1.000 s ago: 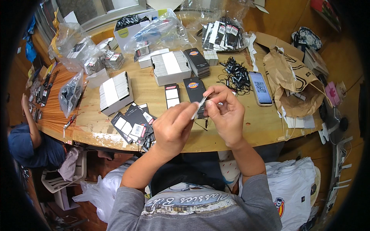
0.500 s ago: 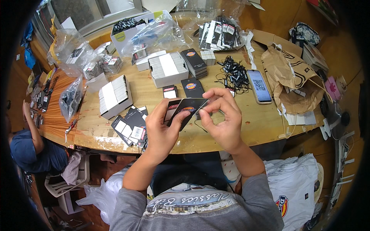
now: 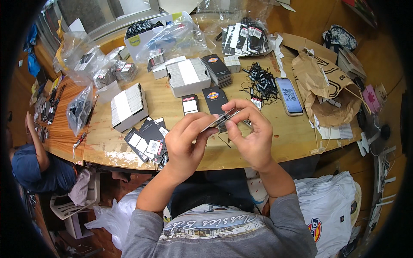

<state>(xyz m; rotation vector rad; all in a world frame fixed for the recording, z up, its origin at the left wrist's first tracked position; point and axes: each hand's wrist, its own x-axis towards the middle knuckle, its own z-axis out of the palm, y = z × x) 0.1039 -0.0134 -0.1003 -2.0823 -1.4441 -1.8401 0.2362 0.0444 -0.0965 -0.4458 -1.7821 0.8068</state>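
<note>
Over the table's near edge, my left hand [image 3: 187,139] is closed on a few hang tags [image 3: 213,124], now turned almost edge-on. My right hand [image 3: 250,138] pinches at the tags' far end, where a thin black cord [image 3: 223,138] dangles below. Exactly how the cord passes through the tags is hidden by my fingers. Just beyond my hands lie a black hang tag [image 3: 215,99] and a smaller black, red and white tag [image 3: 190,104]. Tags with cords are piled [image 3: 148,139] left of my left hand.
White boxes of small tags stand ahead [image 3: 188,79] and left [image 3: 128,107]. A stack of black tags [image 3: 218,73], a heap of black cords [image 3: 260,84], a phone [image 3: 289,96] and a paper bag [image 3: 318,77] spread rightward. Another person [image 3: 36,165] sits at far left.
The tags have tilted from showing their printed faces to nearly edge-on. My left hand has rolled over and its fingers moved closer to my right hand, which still pinches at the tags' end.
</note>
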